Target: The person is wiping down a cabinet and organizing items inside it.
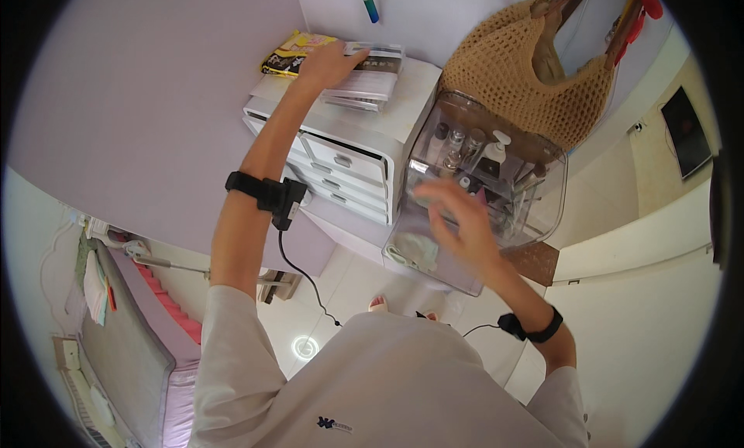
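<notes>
My left hand [330, 66] lies over the left part of a stack of clear plastic boxes [372, 82] on top of a small white drawer cabinet [343, 163]; whether its fingers grip the stack cannot be told. Beside that hand rests a yellow and black plastic packet [293, 52]. My right hand [459, 221], slightly blurred, is raised with fingers apart and nothing in it, in front of a clear plastic cosmetics organizer [561, 186]. Inside the organizer stand a pump bottle [495, 151] and several small bottles. A pale folded cloth [415, 251] lies at its lower front.
A tan woven bag [494, 58] hangs behind the organizer. A blue-green tube [368, 3] is on the wall above the boxes. One upper drawer [343, 160] of the cabinet stands slightly ajar. Cables run from black bands on both forearms. A white door [639, 308] is at the right.
</notes>
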`<state>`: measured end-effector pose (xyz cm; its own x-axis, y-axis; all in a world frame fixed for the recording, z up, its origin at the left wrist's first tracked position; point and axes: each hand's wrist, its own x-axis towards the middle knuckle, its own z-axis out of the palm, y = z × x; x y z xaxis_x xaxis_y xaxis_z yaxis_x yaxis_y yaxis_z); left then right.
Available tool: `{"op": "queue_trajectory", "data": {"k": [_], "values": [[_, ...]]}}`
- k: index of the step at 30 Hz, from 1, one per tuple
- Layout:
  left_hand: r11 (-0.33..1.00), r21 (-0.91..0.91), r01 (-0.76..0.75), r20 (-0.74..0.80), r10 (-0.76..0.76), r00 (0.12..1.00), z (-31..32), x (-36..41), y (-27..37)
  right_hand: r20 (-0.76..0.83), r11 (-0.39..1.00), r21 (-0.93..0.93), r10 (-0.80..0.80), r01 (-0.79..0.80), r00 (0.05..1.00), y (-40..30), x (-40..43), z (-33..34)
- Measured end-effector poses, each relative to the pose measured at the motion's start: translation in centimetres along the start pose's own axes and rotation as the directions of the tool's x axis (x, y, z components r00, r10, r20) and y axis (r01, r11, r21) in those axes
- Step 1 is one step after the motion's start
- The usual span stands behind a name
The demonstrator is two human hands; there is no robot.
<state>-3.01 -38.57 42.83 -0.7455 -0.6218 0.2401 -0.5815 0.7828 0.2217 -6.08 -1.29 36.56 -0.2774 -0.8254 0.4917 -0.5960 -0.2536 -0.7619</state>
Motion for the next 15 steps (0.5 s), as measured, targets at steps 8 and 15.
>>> {"op": "queue_trajectory", "data": {"k": [8,15], "values": [[0.95,-0.135,-0.282,-0.564,0.16,0.81,-3.2,-5.6,1.5,0.324,0.901,-0.297,0.407,-0.316,0.854,12.3,-14.8,2.3],[0.733,-0.401,-0.55,-0.469,0.351,0.81,7.7,-22.3,6.3,0.135,0.868,-0.424,0.344,-0.26,0.929,23.1,-16.6,10.8]]}}
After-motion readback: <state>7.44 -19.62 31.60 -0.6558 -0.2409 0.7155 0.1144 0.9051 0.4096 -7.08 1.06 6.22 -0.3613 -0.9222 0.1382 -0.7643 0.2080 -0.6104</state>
